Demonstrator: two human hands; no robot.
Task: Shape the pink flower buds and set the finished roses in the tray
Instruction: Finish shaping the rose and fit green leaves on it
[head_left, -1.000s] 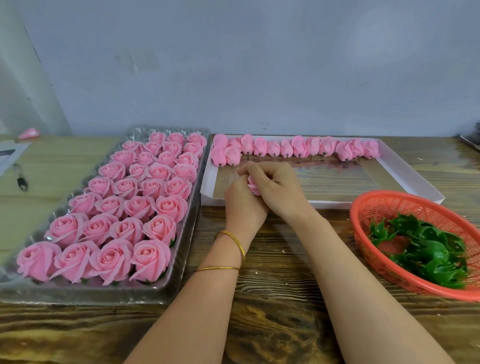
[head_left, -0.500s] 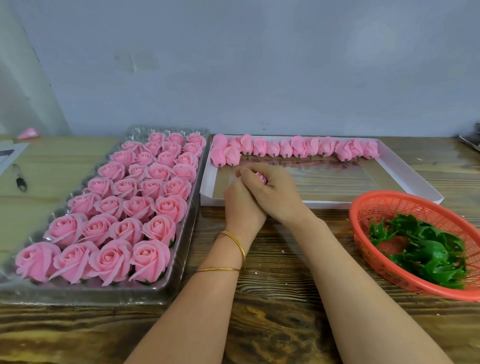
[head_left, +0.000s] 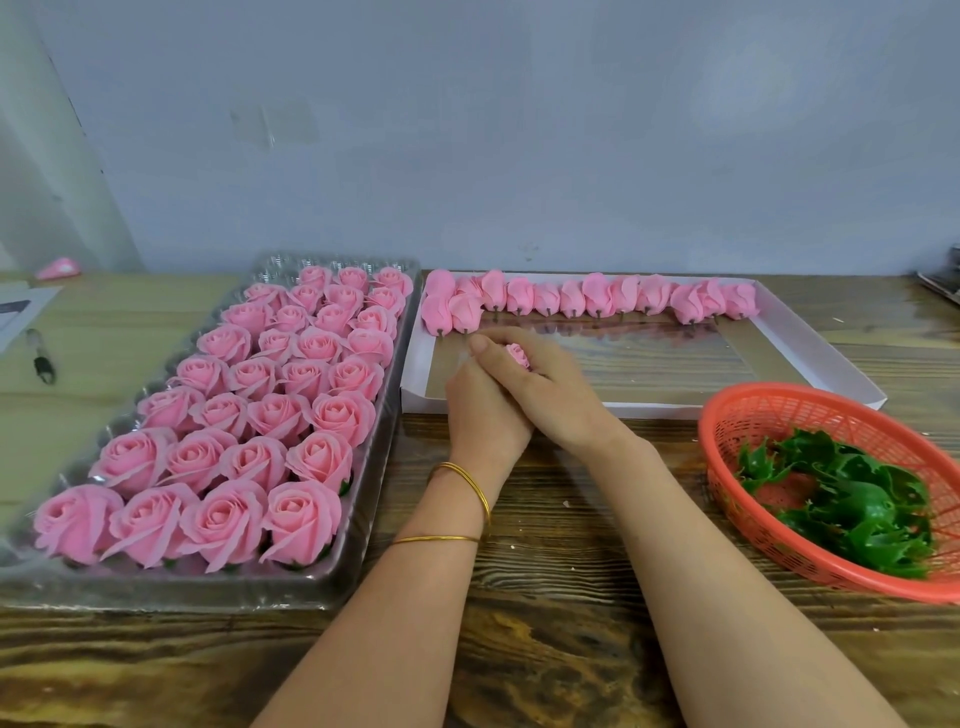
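A pink bud (head_left: 518, 354) is clasped by the curled fingers of the left hand (head_left: 483, 415) and right hand (head_left: 553, 397), over the white box's (head_left: 415, 387) near-left corner. Petals could be crushed by too hard a squeeze

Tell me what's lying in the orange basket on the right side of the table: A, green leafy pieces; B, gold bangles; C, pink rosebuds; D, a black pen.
A: the orange basket holds a pile of green leafy pieces, and nothing pink, gold or black shows inside it.
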